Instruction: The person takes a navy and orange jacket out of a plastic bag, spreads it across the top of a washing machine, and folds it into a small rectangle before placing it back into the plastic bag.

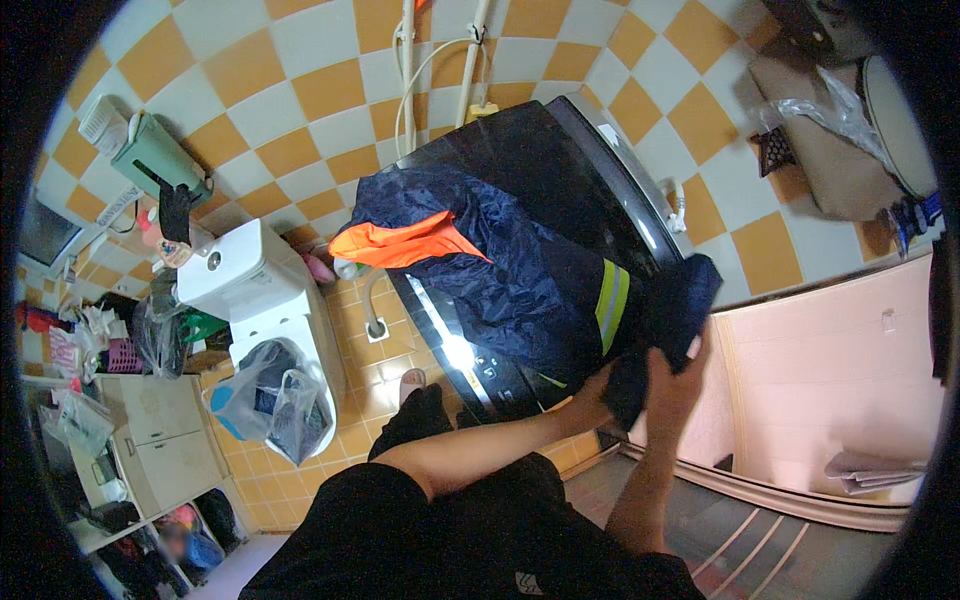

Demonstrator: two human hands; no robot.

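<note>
A dark navy garment [517, 277] lies across the black top of a washing machine [510, 135]. It has a bright orange patch of lining or collar [409, 241] at its left and a yellow-and-silver reflective band [613, 306] near its right part. At the garment's right end, bunched dark fabric stands raised. My right hand [671, 382] grips this bunched fabric from the near side. My left hand [596, 397] reaches under or behind a hanging fold at the lower right; its fingers are largely hidden, so its hold cannot be told.
A white toilet [251, 281] stands left of the machine, with a clear plastic bag of dark cloth [277, 397] on it. Pipes [409, 82] run up the tiled wall behind. Right of me is a pink-walled area behind a sill [787, 491]. Shelves [169, 457] stand far left.
</note>
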